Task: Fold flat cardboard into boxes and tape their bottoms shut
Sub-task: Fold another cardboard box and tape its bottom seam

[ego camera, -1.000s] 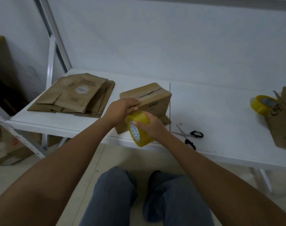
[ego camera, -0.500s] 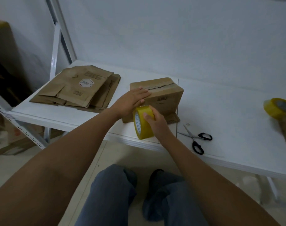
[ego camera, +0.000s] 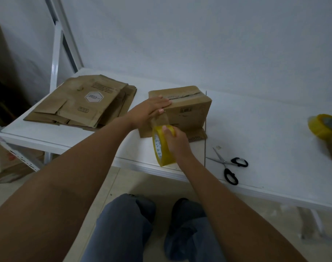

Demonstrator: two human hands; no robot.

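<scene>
Left hand (ego camera: 152, 108) flat, fingers straight, pressing the box (ego camera: 187, 110) top; right hand (ego camera: 175, 141) gripping the yellow tape roll (ego camera: 162, 146) (strip stretched up to the box).

The room was dimly and evenly lit, with a cool grey-blue cast and no visible lamp. The white table (ego camera: 256, 129) was the brightest surface, without glare. Shadows were soft: a faint one lay beside the cardboard box (ego camera: 189, 110), and the far left corner fell into near black. The wide lens bent the shelf frame (ego camera: 56, 53) and stretched both forearms at the lower edges. The centre was fairly sharp, while the second tape roll (ego camera: 326, 127) at the right edge was smeared and blurred. Fine grain muddied the darker areas.
</scene>
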